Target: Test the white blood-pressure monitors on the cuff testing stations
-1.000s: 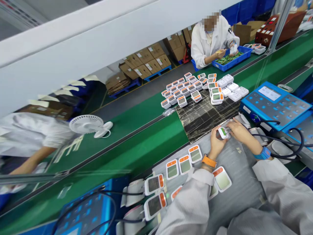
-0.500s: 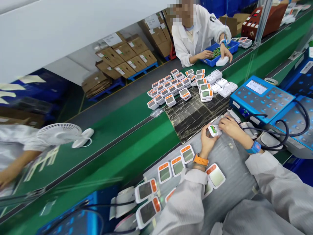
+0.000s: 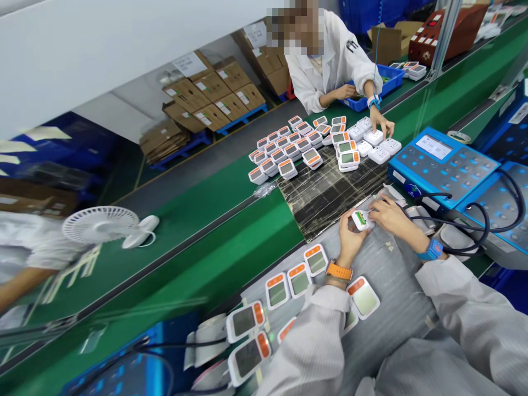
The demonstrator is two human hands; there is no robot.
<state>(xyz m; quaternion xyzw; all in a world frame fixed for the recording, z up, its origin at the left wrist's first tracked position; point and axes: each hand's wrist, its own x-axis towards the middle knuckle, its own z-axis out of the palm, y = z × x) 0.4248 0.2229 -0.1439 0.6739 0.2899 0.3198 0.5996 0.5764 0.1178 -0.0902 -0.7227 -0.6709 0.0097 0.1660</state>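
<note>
My left hand [image 3: 350,237] and my right hand [image 3: 388,215] are both closed around one small white device [image 3: 360,219] with green parts showing on its face, held just above a grey foam mat [image 3: 396,291]. An orange watch is on my left wrist, a blue strap on my right. Several white units with orange tops and grey screens [image 3: 297,278] lie on the mat beside my left forearm.
A blue tester [image 3: 441,162] with black hoses stands at the right. Many finished units [image 3: 305,148] sit across the green conveyor [image 3: 198,220]. A co-worker in white reaches a hand [image 3: 381,125] onto them. A small white fan [image 3: 103,225] stands at the left.
The view swung left and then steadied. The co-worker's hand has moved from the blue tray down onto the white units. My hands stay on the small device.
</note>
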